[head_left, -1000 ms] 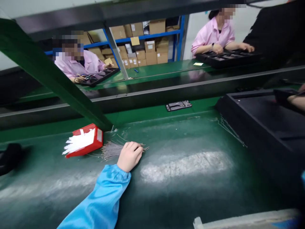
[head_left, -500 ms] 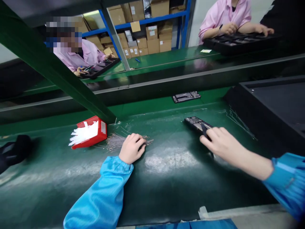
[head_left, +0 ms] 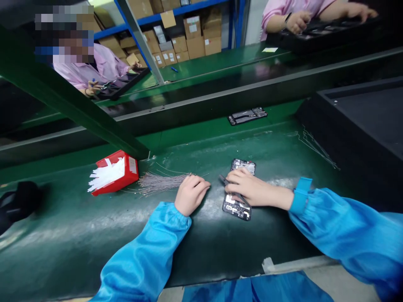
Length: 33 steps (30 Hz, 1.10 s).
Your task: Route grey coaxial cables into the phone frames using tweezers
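I have both hands over the green sheet-covered surface (head_left: 208, 247), well apart from its near edge. My right hand (head_left: 248, 186) is closed around a thin dark strip-shaped piece (head_left: 223, 180) and lies across the middle of a black rectangular phone frame with silver parts inside (head_left: 237, 212). Frame is flat, its far and near ends sticking out past the hand, long axis running away from me.

My left hand (head_left: 190, 195) is palm down, fingers curled, at the right end of a fanned bundle of thin grey wires with gold-coloured tips (head_left: 163, 183). Can't tell if it's pinching any. Hands sit near each other, not touching, with a narrow green gap between.

Left limit: red plastic bin (head_left: 131, 167), tilted, white paper-like strips (head_left: 107, 176) spilling out of its left side, the bundle's left end just beside it. Dark green slanted post (head_left: 85, 113) comes down behind the bin. Right limit: large black tray (head_left: 330, 121), with a few loose thin wires (head_left: 321, 151) lying next to its left wall. Far limit: dark rail (head_left: 201, 100); a second black phone frame (head_left: 247, 116) lies just in front of it. Most room to move is on the near side of the hands and from the right wrist to the tray.
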Tool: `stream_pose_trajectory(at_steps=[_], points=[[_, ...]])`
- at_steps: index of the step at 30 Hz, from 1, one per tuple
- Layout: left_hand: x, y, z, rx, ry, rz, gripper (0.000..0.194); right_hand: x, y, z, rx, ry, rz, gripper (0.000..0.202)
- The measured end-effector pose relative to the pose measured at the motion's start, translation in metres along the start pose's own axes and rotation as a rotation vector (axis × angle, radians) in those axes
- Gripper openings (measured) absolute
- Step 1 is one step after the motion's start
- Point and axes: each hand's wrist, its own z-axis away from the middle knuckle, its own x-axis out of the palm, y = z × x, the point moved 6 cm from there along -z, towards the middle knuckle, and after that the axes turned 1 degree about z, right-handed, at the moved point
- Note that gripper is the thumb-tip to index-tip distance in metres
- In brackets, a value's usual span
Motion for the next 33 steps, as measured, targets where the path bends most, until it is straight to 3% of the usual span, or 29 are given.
stream_pose_trajectory(at_steps=[4, 10, 14, 18, 33], points=[[0.013, 0.015, -0.009, -0.006, 0.013, 0.084, 0.020, 0.002, 0.029, -0.009, 0.236, 0.120, 0.129, 0.011], [0.017, 0.018, -0.011, -0.064, 0.007, 0.184, 0.017, -0.003, 0.051, 0.013, 0.497, 0.271, 0.104, 0.013], [0.026, 0.029, -0.014, -0.083, -0.097, 0.076, 0.013, -0.015, 0.036, 0.017, 0.463, 0.411, -0.300, 0.016], [0.032, 0.042, -0.018, -0.064, -0.158, -0.083, 0.015, -0.017, 0.020, 0.018, 0.438, 0.425, -0.659, 0.016], [0.030, 0.047, -0.018, -0.037, -0.122, -0.106, 0.019, -0.002, 0.021, 0.027, 0.536, 0.450, -0.721, 0.008]])
